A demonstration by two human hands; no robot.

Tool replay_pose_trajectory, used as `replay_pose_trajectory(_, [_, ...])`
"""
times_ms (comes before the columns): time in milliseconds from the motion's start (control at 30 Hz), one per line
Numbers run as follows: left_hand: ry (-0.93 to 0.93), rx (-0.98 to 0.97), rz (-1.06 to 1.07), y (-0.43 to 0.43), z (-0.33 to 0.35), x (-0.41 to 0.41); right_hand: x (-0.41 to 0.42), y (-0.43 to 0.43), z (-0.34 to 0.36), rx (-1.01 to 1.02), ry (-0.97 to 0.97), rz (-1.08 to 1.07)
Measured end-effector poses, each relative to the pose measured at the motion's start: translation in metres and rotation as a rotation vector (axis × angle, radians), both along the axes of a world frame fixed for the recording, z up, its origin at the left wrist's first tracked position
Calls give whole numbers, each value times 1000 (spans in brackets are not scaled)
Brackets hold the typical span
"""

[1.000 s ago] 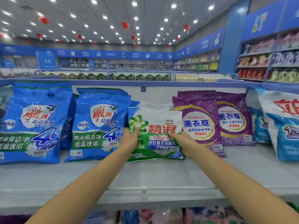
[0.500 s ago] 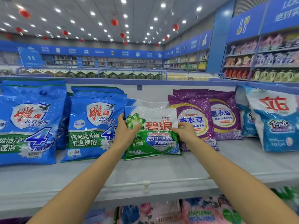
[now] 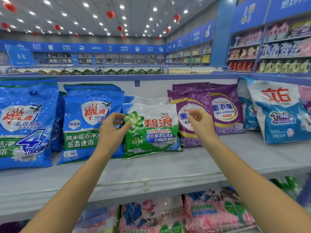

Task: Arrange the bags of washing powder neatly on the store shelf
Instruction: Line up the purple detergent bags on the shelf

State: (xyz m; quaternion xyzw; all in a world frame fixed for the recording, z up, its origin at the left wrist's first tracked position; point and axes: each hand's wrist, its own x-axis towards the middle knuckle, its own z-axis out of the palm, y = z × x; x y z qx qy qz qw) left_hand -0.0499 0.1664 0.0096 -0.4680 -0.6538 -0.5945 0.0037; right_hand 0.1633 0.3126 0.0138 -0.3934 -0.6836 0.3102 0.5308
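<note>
Centre frame: left hand (image 3: 113,130) and right hand (image 3: 201,125), grips slack and empty, flank the Ariel washing-powder bag (image 3: 154,132); push both upper corners evenly.

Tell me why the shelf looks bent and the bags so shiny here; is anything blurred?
Head view: the wide-angle lens bows the straight shelf into a curve; the ceiling spotlights throw white glare on the crinkled plastic of the green-and-white bag; the fingertips of the right hand look smeared; the far aisle shelves at right are soft, their labels unreadable.
</note>
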Motion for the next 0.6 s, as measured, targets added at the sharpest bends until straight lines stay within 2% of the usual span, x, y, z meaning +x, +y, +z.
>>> replay_pose_trajectory(167, [-108,121,-106,-22,14,19,78,-38,11,130,97,-3])
replay_pose_trajectory(333, [-113,182,-268,-41,3,81,181,-94,-10,127,205,-79])
replay_pose_trajectory(600, [-284,34,-415,-35,-62,204,355,-179,-93,-8,316,-403])
